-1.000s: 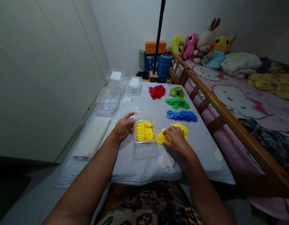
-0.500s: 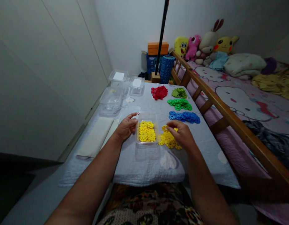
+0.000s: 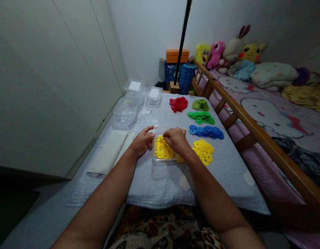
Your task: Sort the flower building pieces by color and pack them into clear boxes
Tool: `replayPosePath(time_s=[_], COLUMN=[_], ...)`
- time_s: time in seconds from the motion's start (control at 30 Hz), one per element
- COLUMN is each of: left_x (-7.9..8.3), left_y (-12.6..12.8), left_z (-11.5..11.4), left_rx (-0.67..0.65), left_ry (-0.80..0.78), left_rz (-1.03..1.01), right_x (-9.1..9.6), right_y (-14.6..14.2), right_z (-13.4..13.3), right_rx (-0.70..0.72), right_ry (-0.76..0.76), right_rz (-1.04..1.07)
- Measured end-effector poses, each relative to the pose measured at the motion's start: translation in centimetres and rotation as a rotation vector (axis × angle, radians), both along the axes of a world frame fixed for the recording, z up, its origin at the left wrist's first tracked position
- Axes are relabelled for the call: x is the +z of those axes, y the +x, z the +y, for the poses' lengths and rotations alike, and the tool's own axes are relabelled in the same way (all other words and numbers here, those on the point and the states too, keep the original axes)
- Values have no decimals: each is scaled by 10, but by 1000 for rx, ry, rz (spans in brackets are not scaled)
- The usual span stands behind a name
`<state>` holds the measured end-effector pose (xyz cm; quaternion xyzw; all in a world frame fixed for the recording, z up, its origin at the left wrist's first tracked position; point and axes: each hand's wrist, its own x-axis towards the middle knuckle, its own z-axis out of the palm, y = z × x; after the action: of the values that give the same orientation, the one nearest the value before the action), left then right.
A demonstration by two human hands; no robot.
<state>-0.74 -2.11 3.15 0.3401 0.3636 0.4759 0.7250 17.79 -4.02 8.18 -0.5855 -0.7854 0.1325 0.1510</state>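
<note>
A clear plastic box point(image 3: 163, 160) stands before me on the cloth-covered table, with yellow flower-shaped discs point(image 3: 163, 149) inside. My left hand point(image 3: 143, 141) grips the box's left rim between thumb and fingers. Over the box's right half is my right hand point(image 3: 177, 140), its fingers pinched together above the yellow discs; a yellow disc seems to be at the fingertips, partly hidden. To the right of the box lies a loose pile of yellow discs point(image 3: 203, 151), part of it behind my right wrist.
Piles of blue discs point(image 3: 206, 131), green discs point(image 3: 201, 117), olive discs point(image 3: 201, 105) and red discs point(image 3: 178, 104) lie farther back. Clear containers point(image 3: 126, 108) stand at the back left. A folded cream cloth point(image 3: 107, 152) lies left. A wooden bed rail point(image 3: 243, 121) runs along the right.
My right hand has moved left from the loose yellow pile to over the box. My left hand stays at the box's left rim. The view has shifted slightly.
</note>
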Motion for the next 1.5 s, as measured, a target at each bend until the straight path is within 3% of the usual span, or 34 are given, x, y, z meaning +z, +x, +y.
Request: replayPosePath(time_s=[0.2,0.37,0.57,0.73,1.17,1.33,1.5], left_x=[2,0,-2,-2,-7,-4,-4], left_y=[0,-1,-1,-1,0,2,3], left_z=[0,0,1,0,1,0,0], left_rx=[4,5,3,10,68,78,76], left_ry=[-7,-13,0,1,120,123,119], left_rz=[2,14,22,23,95,112,108], right_x=[-8,-6,-9,-23,-23,-23,-10], right_y=[4,42,80,78,73,81,76], right_z=[4,1,-25,-47,-40,-39,-33], right_rx=[-97,-175,-100,28,-118,-147,-202], right_ry=[73,175,57,-86,-102,18,207], right_rz=[107,289,113,-83,-27,143,286])
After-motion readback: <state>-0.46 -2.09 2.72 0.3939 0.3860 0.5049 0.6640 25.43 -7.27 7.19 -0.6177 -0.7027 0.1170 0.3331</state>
